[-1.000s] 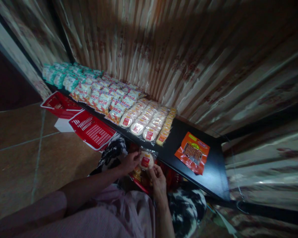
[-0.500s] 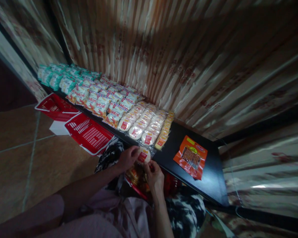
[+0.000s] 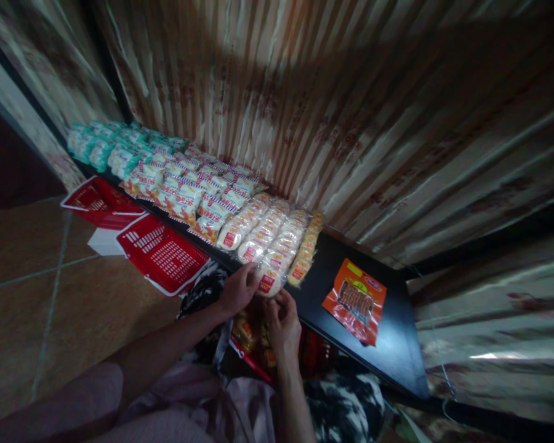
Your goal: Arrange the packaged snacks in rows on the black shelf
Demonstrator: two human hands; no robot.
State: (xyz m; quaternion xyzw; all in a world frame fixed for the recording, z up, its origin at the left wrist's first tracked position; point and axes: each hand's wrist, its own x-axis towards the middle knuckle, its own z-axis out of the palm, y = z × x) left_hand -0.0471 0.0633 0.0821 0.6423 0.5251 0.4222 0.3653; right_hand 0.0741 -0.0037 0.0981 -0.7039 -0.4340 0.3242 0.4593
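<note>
2 hands: left hand (image 3: 237, 291) and right hand (image 3: 284, 319), both on 1 round snack pack (image 3: 268, 282). 1 orange pack (image 3: 356, 300) lies at 4 o'clock on the 1 black shelf (image 3: 397, 344). 2 red baskets (image 3: 164, 253) sit at 9 o'clock. The rows of round, striped (image 3: 187, 194) and green packs (image 3: 99, 144) overlap too much to count.

— What has been moved?
— The round snack packet (image 3: 268, 282), held by the left hand (image 3: 238, 289) and right hand (image 3: 282, 315), has been lifted from the lap to the shelf (image 3: 397, 344) edge, against the front row.
</note>
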